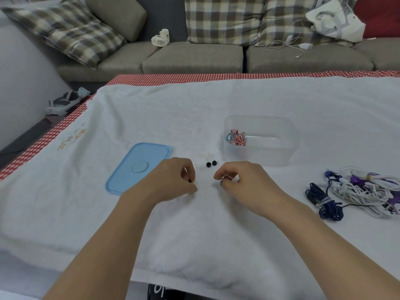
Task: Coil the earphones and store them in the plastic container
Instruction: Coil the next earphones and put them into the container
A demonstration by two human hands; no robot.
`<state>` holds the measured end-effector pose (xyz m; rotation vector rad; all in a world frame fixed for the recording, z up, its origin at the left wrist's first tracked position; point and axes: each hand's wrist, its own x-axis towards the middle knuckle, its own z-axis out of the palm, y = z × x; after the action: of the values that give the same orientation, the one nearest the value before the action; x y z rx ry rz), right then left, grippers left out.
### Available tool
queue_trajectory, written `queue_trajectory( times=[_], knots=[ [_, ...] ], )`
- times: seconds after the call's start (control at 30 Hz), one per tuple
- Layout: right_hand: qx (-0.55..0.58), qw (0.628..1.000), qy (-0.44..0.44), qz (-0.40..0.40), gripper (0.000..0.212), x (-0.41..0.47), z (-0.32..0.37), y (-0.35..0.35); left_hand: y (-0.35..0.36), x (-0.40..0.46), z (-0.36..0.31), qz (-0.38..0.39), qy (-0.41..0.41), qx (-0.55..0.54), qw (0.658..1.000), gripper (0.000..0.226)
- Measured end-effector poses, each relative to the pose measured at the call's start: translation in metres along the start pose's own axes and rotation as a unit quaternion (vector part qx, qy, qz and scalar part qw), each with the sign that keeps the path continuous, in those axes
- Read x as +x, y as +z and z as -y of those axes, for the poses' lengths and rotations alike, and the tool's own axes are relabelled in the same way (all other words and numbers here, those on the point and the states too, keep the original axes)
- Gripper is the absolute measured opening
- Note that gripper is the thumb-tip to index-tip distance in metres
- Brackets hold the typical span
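A clear plastic container [279, 152] stands on the white cloth, with a red-and-white coiled earphone [237, 137] in its left end. Its blue lid [138, 167] lies flat to the left. Two black ear tips [211, 163] rest between lid and container. My left hand [173, 180] and my right hand [242, 182] hover close together in front of the tips, fingers curled. The right hand pinches a thin white cord [227, 177]; what the left fingertips pinch is too small to tell. A tangle of white, purple and dark blue earphones [355, 193] lies at the right.
The table's white cloth [194, 234] has a red checked border [173, 79]. Behind it is a sofa with plaid cushions [223, 20], a small white fan [160, 37], a white charger cable [290, 42] and a white bag [337, 18]. Sandals [65, 102] lie on the floor at left.
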<state>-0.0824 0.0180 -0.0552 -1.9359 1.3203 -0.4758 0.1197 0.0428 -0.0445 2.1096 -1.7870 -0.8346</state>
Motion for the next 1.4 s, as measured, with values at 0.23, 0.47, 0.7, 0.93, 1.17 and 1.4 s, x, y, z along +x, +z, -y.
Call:
queue_trajectory(
  times=[0.23, 0.47, 0.7, 0.93, 1.17, 1.4],
  knots=[
    [0.009, 1.000, 0.012, -0.003, 0.026, -0.002, 0.002, 0.000, 0.005, -0.002, 0.003, -0.021, 0.008, 0.002, 1.000, 0.006],
    [0.010, 1.000, 0.027, 0.005, 0.028, -0.002, 0.005, 0.000, 0.016, 0.005, -0.004, -0.037, 0.014, 0.039, 0.998, 0.006],
    [0.054, 0.998, 0.039, -0.020, 0.021, -0.001, 0.001, -0.005, 0.017, 0.009, -0.002, -0.038, 0.006, 0.063, 0.997, 0.006],
    [0.181, 0.981, 0.067, -0.023, 0.016, -0.004, -0.002, -0.019, 0.012, 0.004, -0.020, -0.072, 0.050, -0.104, 0.991, 0.009],
    [0.377, 0.920, 0.100, -0.030, 0.014, -0.007, -0.001, -0.030, 0.015, -0.001, -0.043, -0.018, 0.043, -0.348, 0.936, 0.007],
    [0.381, 0.920, 0.080, -0.043, 0.014, -0.007, -0.003, -0.034, 0.021, 0.001, -0.049, 0.000, 0.057, -0.402, 0.914, 0.009]
  ],
)
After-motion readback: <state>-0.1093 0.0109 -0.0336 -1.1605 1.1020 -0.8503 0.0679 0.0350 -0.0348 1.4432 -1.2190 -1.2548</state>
